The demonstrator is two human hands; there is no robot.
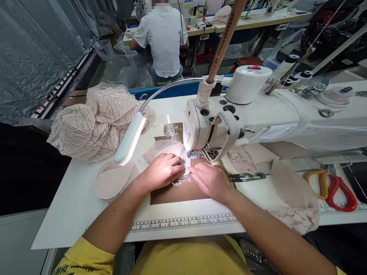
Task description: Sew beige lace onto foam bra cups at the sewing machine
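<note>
Left hand (163, 172): fingers together, likely steadying lace (186, 156)
Right hand (212, 181): fingers together; whether either pinches, I can't tell
Lamp (130, 139): likely lighting it

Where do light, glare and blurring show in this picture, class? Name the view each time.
Head view: the lace between the left hand and right hand is brightly lit; head view: the brown patch behind it catches white glints; head view: pixelation hides the head of the seated person; head view: part of the left edge is near-black.
</note>
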